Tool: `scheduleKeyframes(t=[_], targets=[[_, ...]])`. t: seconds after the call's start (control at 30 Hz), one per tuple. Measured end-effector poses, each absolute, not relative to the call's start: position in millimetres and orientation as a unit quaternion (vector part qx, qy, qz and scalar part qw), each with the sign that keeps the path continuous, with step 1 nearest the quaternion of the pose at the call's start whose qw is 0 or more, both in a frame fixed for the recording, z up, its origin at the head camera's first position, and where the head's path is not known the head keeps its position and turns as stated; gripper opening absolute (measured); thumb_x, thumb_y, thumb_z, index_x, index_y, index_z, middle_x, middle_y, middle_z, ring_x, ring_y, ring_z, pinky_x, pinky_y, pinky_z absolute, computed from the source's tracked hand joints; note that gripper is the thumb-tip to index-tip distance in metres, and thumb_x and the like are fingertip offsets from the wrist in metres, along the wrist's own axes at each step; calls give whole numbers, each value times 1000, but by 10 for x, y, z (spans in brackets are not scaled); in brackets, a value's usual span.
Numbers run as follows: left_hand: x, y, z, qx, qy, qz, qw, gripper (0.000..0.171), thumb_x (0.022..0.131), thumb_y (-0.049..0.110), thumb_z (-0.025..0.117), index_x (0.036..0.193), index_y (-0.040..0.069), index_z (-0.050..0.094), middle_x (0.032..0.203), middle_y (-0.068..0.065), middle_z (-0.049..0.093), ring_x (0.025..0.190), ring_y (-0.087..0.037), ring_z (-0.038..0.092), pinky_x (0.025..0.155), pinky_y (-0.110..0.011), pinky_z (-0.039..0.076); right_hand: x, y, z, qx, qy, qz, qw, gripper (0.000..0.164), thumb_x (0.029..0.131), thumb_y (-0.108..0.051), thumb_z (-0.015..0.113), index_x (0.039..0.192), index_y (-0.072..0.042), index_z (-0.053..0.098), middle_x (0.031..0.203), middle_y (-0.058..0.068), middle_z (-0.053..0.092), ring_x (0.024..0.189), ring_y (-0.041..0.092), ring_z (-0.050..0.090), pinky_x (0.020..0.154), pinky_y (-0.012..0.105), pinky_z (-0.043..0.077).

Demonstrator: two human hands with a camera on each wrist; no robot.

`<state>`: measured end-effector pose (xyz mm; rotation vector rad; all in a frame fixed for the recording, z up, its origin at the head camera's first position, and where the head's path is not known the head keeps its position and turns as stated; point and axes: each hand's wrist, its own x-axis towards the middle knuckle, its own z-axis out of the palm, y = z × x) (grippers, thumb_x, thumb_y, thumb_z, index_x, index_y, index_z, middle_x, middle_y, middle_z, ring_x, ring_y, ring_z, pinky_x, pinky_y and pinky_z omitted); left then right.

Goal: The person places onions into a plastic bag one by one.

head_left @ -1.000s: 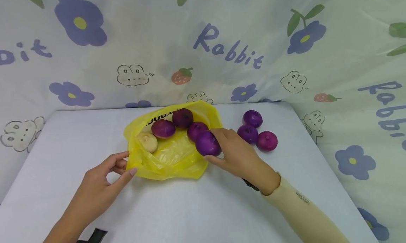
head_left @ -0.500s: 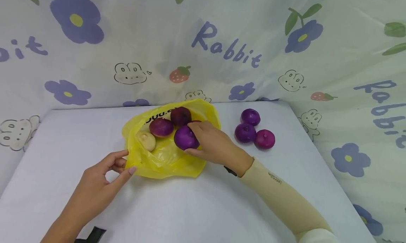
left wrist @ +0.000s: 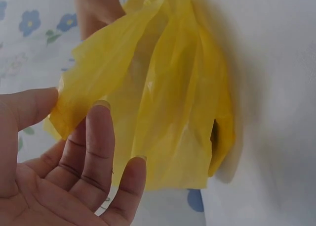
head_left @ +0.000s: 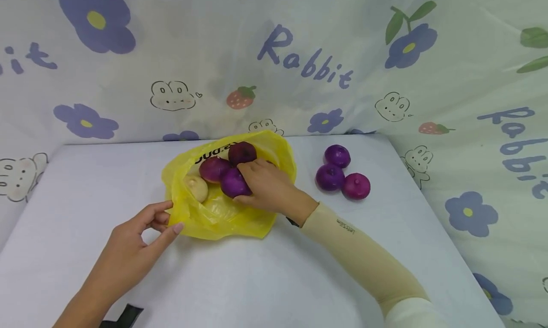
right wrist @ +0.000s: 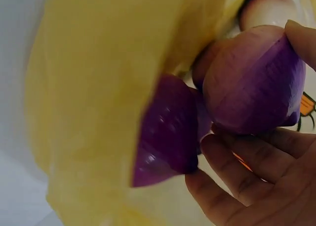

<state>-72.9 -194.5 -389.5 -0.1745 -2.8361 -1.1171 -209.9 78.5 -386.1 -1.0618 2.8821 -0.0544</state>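
Note:
A yellow plastic bag (head_left: pixel 244 221) lies on its side on the white table, its mouth facing me. At its left edge my left hand (head_left: pixel 130 247) pinches the plastic between thumb and fingers, seen also in the left wrist view. Inside the mouth, my right hand (head_left: pixel 271 188) grips a purple onion (head_left: pixel 233 182) from the right side. Around that onion in the bag are a pale onion (head_left: pixel 197 188), a reddish-purple onion (head_left: pixel 214 169) and a darker onion (head_left: pixel 242 153). Another purple onion (right wrist: pixel 170 132) by my fingertips shows in the right wrist view; my hand mostly hides it from the head view.
Right of the bag, three purple onions sit close together on the table: a rear onion (head_left: pixel 337 156), a middle onion (head_left: pixel 330 177) and a front onion (head_left: pixel 356 186). A printed cloth (head_left: pixel 291 100) hangs behind the white tabletop (head_left: pixel 239 285).
My right hand has carried the purple onion leftward, from the bag's right edge to beside the other onions inside. My left hand keeps its pinch on the bag's edge.

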Motion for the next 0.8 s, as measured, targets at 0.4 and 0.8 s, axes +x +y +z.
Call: scheduleKeyframes(t=[0.4, 0.8], targets=[[-720, -1956, -3907, -59, -926, -369, 50, 49, 98, 32, 78, 140, 11, 62, 103, 6, 68, 93, -5, 57, 75, -14, 39, -2138, 748, -4026, -337, 941, 3, 28, 81, 95, -64, 67, 153, -11, 49, 149, 5, 57, 135, 28, 47, 117, 49, 31], [-723, -1951, -3916, -60, -926, -368, 53, 49, 97, 31, 78, 139, 11, 63, 103, 6, 67, 91, -6, 57, 74, -13, 39, -2134, 719, -4165, -337, 940, 35, -28, 79, 94, -67, 65, 151, -13, 53, 144, 5, 54, 133, 27, 46, 113, 57, 31]])
